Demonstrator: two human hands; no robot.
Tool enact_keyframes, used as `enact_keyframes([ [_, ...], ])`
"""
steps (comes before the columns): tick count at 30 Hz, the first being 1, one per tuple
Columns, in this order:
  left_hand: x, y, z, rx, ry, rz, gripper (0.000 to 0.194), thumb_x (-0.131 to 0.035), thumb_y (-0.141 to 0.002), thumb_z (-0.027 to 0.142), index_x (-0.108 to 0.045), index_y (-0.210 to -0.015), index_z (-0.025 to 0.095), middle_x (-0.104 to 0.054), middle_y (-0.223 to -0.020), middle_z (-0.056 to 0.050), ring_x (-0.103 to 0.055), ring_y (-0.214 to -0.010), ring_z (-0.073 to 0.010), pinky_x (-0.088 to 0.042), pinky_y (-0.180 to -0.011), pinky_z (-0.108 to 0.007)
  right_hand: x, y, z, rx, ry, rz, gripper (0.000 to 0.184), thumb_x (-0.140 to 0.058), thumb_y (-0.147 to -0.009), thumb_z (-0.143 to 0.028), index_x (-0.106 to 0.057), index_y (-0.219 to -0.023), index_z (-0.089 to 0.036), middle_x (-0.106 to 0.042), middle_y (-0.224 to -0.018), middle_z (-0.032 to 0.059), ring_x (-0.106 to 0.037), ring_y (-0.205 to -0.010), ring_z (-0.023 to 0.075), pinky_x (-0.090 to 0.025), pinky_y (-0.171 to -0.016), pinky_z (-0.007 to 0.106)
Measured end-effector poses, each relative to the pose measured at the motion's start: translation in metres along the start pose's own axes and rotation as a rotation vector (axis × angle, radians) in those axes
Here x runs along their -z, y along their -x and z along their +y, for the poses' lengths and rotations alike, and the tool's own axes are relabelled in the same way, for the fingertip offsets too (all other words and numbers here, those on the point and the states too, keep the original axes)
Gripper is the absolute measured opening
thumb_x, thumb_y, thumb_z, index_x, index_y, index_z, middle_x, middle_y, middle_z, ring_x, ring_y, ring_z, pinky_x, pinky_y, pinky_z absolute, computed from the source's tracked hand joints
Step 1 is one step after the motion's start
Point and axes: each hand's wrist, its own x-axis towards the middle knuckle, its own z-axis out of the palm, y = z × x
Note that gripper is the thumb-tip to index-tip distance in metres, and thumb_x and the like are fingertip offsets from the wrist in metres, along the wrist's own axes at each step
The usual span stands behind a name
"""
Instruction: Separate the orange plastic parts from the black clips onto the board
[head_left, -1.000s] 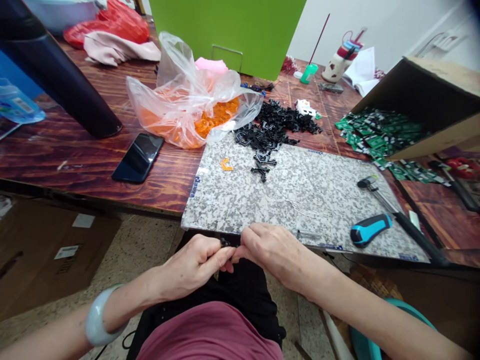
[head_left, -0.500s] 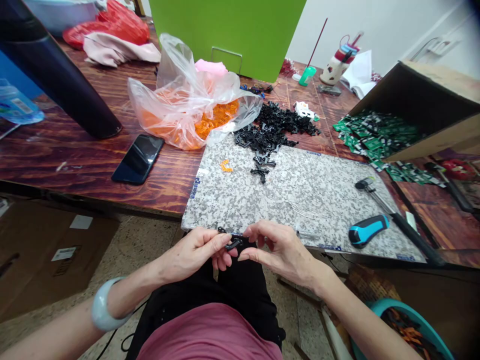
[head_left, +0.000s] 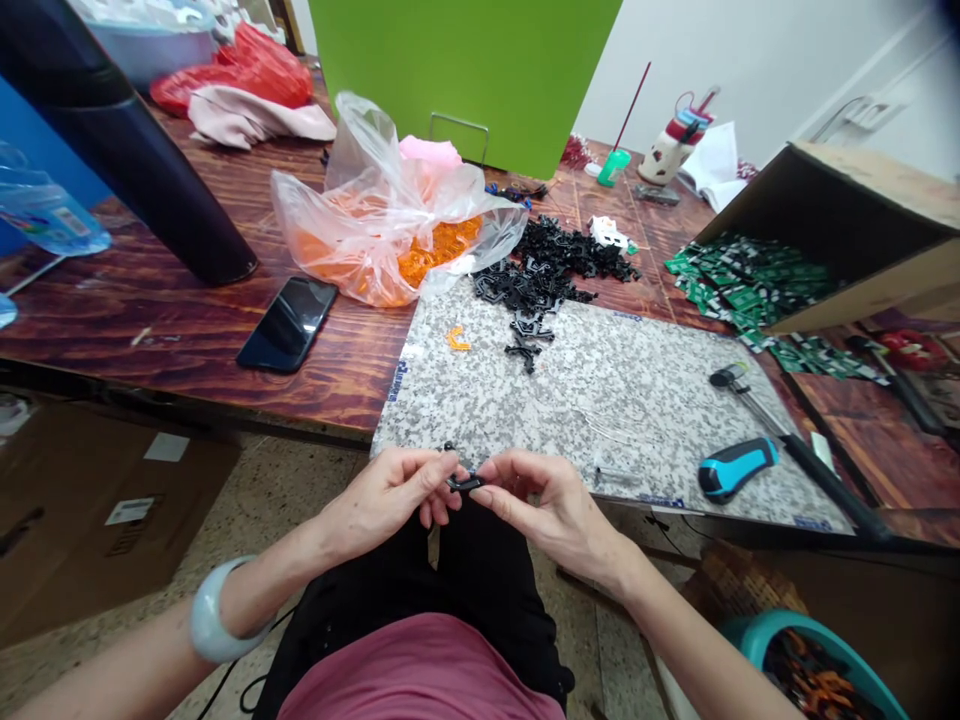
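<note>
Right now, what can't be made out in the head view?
All head view:
- Small black plastic part: full outline hidden by fingers of the left hand and right hand.
- Round teal plastic bucket: cut off by the bottom edge.
- Dark cylindrical bottle: top cut off at the upper-left corner.
- Green rectangular circuit boards: markings too small to read.

Room across speckled board [head_left: 637, 370]; hammer [head_left: 804, 458] blocks right.
</note>
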Motion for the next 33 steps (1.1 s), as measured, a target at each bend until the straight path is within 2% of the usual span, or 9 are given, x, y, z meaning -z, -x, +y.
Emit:
enact_keyframes([
  [5,-0.008,0.003,0.002,-0.156,-0.063,0.096,0.041,-0.052,-0.086,0.048,-0.071,-0.09,0.013,-0.072,-0.081,-0.008,-0.064,-0.07,-0.0172,-0.052,-0.069,-0.027,-0.026,-0.005,0.001,-0.106,-0.406,0.195,0.023,-0.069,-0.075,-0.039,-0.065,-0.082,-0.018,-0.065,-0.072,0.0008,-0.054,-0.056,0.0093,-0.046,-0.052,0.021],
  [8,-0.019,0.005,0.003,-0.215,0.005,0.197,0.033,-0.055,-0.086,0.04,-0.07,-0.101,0.015,-0.07,-0.106,-0.009,-0.062,-0.098,-0.0225,-0.045,-0.092,-0.032,-0.041,-0.008,0.001,-0.144,-0.497,0.264,0.028,-0.072,-0.071,-0.043,-0.065,-0.078,-0.017,-0.06,-0.06,-0.0015,-0.047,-0.047,0.0071,-0.043,-0.045,0.02],
  [10,-0.023,0.004,0.004,-0.215,0.072,0.239,0.031,-0.053,-0.088,0.036,-0.068,-0.106,0.016,-0.068,-0.112,-0.008,-0.058,-0.107,-0.0229,-0.041,-0.098,-0.033,-0.041,-0.008,0.0,-0.148,-0.481,0.25,0.028,-0.073,-0.069,-0.043,-0.066,-0.078,-0.017,-0.061,-0.06,-0.0016,-0.048,-0.047,0.0074,-0.044,-0.046,0.02],
  [13,-0.021,0.003,0.004,-0.21,0.089,0.236,0.028,-0.049,-0.091,0.033,-0.069,-0.096,0.014,-0.07,-0.104,-0.008,-0.061,-0.1,-0.0207,-0.044,-0.093,-0.03,-0.028,-0.008,-0.002,-0.105,-0.337,0.264,0.025,-0.071,-0.073,-0.041,-0.068,-0.079,-0.017,-0.065,-0.069,0.001,-0.055,-0.056,0.0102,-0.047,-0.053,0.022],
  [16,-0.015,0.004,0.005,-0.242,0.001,0.15,0.029,-0.043,-0.094,0.031,-0.065,-0.086,0.014,-0.068,-0.09,-0.006,-0.06,-0.084,-0.0174,-0.047,-0.079,-0.026,-0.01,-0.01,-0.009,-0.027,-0.113,0.319,0.024,-0.063,-0.081,-0.04,-0.068,-0.09,-0.018,-0.067,-0.083,0.0047,-0.059,-0.067,0.0127,-0.048,-0.058,0.023],
  [20,-0.014,0.007,0.006,-0.291,-0.159,0.052,0.031,-0.036,-0.096,0.027,-0.061,-0.082,0.015,-0.062,-0.077,-0.002,-0.056,-0.073,-0.0142,-0.045,-0.072,-0.024,-0.007,-0.015,-0.015,0.071,-0.021,0.193,0.022,-0.057,-0.086,-0.036,-0.066,-0.095,-0.018,-0.065,-0.082,0.0044,-0.059,-0.066,0.0125,-0.048,-0.059,0.024],
  [24,-0.019,0.011,0.006,-0.38,-0.243,0.124,0.029,-0.036,-0.096,0.023,-0.054,-0.075,0.017,-0.055,-0.067,0.001,-0.054,-0.064,-0.0116,-0.043,-0.064,-0.021,-0.019,-0.014,-0.02,0.086,-0.064,0.194,0.017,-0.056,-0.087,-0.032,-0.064,-0.086,-0.017,-0.061,-0.068,0.0009,-0.057,-0.06,0.0119,-0.047,-0.057,0.024],
  [29,-0.022,0.017,0.007,-0.492,-0.319,0.163,0.029,-0.035,-0.095,0.018,-0.051,-0.07,0.017,-0.052,-0.058,0.004,-0.05,-0.053,-0.0091,-0.039,-0.056,-0.02,-0.024,-0.008,-0.032,0.249,0.116,0.293,0.016,-0.054,-0.087,-0.023,-0.06,-0.074,-0.017,-0.056,-0.064,-0.0005,-0.051,-0.062,0.0114,-0.04,-0.058,0.024],
  [33,-0.015,0.011,0.01,-0.412,-0.287,0.205,0.028,-0.038,-0.095,0.023,-0.054,-0.072,0.017,-0.053,-0.058,0.003,-0.051,-0.054,-0.0099,-0.04,-0.058,-0.021,-0.012,-0.025,-0.032,0.244,0.149,0.195,0.02,-0.054,-0.088,-0.026,-0.062,-0.073,-0.016,-0.058,-0.066,-0.0003,-0.053,-0.061,0.0111,-0.041,-0.058,0.023],
])
